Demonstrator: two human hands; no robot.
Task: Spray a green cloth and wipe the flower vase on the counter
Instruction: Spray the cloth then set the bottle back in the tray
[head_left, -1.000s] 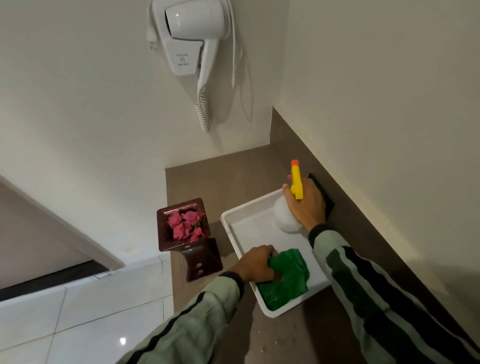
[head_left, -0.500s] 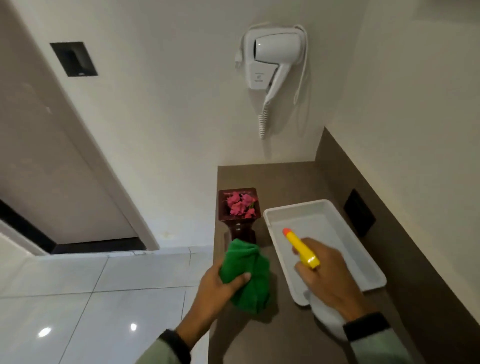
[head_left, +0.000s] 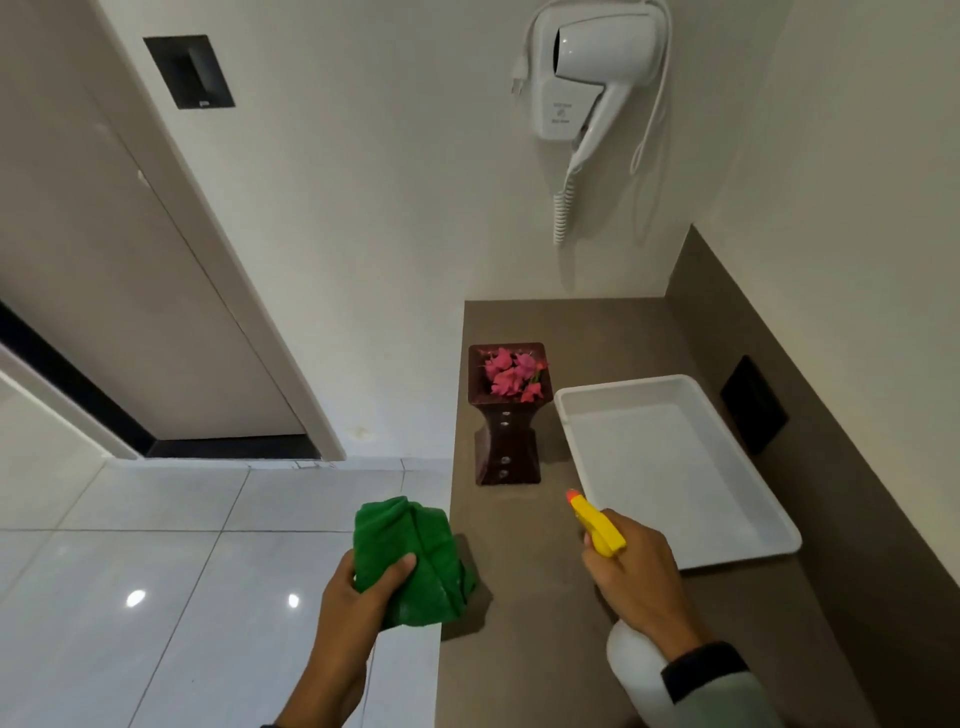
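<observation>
The left hand (head_left: 358, 597) is gripping the bunched green cloth (head_left: 410, 558) beside the tabletop (head_left: 524, 623) edge; the right hand (head_left: 631, 577) is holding the spray bottle (head_left: 597, 527). Spraying seems next: nozzle must turn toward the cloth. The flower vase (head_left: 508, 415) is standing unwiped beyond.

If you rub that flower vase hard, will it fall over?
Maybe. The vase is tall with a pinched waist, so pushing near its top could tip it. It stands near the counter edge. It looks solid, probably steadier than glass.
</observation>
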